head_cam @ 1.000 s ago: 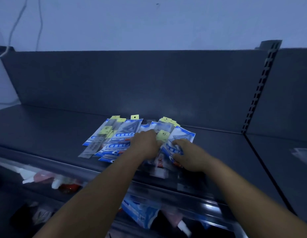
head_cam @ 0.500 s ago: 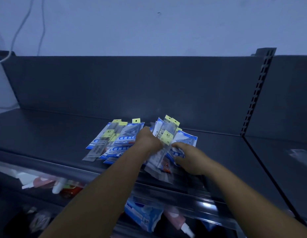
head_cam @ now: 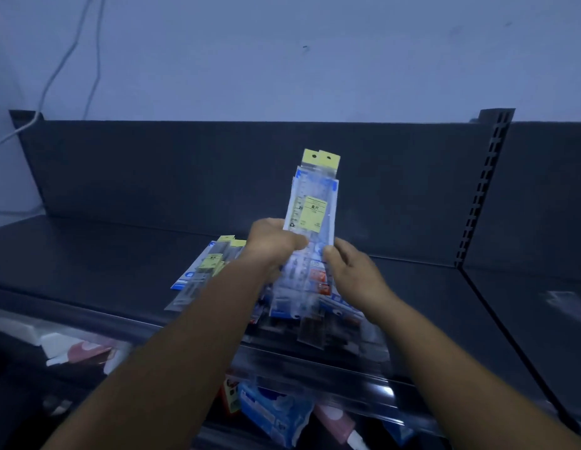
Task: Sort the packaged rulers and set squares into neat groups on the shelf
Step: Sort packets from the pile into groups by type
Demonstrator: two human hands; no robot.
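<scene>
- Head view: left hand [head_cam: 271, 243] grips a bundle of ruler packs [head_cam: 310, 219] at its lower left edge, fingers curled round it.
- Right hand [head_cam: 354, 274] pinches the bundle's lower right edge.
- Bundle stands upright above the shelf [head_cam: 88, 264], yellow tabs [head_cam: 321, 159] at 12 o'clock.
- More packs [head_cam: 204, 271] lie flat on the shelf at 9 o'clock from the hands.
- Dark back panel [head_cam: 185, 170] rises behind.

Head view, angled down, near shelf [head_cam: 88, 261]
</scene>
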